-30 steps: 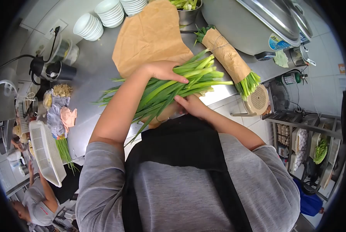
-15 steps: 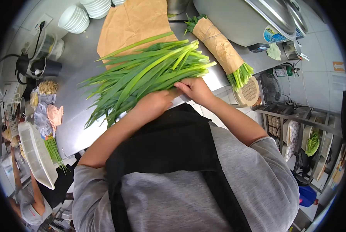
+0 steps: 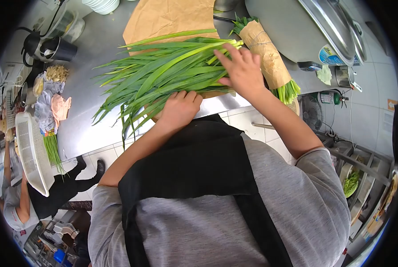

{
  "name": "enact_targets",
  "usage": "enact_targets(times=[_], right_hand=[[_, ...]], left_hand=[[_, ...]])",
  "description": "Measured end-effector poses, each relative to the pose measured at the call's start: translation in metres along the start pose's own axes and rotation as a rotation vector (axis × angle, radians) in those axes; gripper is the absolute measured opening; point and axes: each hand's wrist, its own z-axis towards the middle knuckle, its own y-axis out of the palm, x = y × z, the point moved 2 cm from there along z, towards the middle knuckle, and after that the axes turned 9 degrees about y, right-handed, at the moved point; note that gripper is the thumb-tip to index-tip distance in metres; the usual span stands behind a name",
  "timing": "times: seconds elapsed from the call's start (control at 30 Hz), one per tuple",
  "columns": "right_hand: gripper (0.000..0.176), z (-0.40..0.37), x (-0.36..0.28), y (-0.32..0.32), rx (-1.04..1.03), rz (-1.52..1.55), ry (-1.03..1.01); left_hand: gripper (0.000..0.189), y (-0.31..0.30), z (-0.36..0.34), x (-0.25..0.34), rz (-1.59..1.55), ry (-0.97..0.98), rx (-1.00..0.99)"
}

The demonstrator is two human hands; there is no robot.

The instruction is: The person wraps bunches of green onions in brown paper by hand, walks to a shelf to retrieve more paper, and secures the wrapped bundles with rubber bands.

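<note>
A loose bunch of long, flat leek-like greens (image 3: 163, 71) lies across brown paper (image 3: 172, 20) on a steel counter. Its pale stalk ends point right, and the leaf tips hang over the near edge. My left hand (image 3: 181, 107) is at the near side of the bunch, fingers curled over the paper's near edge by the leaves. Spread fingers of my right hand (image 3: 242, 69) rest over the stalk ends at the right. Just beyond that hand lies a second bundle (image 3: 263, 53), rolled in brown paper and tied with string.
A large grey lidded vessel (image 3: 288, 31) stands at back right. White bowls (image 3: 102, 5) and a black jug (image 3: 59, 48) are at back left. A white plastic basket (image 3: 32, 151) sits beside thin green stalks (image 3: 52, 151) at left. Another person (image 3: 21, 202) stands at far left.
My right hand has left the near paper edge and moved up onto the stalk ends, fingers spread. The left hand stays at the near edge. The whole view has shifted slightly.
</note>
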Motion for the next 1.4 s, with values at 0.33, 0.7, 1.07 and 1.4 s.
enact_targets(times=[0.33,0.7,1.07,1.4], right_hand=[[0.107,0.029,-0.014,0.025,-0.342,0.161,-0.190],[0.068,0.059,-0.001,0.041,-0.742,0.302,-0.282],[0.052,0.128,0.012,0.047,-1.035,0.598,-0.189],[0.081,0.037,-0.014,0.040,0.064,-0.133,-0.130]], left_hand=[[0.008,-0.042,0.020,-0.001,0.197,-0.158,-0.017],[0.018,-0.048,0.040,-0.043,0.285,-0.189,0.004],[0.014,-0.016,0.057,-0.128,-0.298,-0.452,-0.265],[0.020,0.006,0.061,-0.151,-0.437,-0.511,-0.357]])
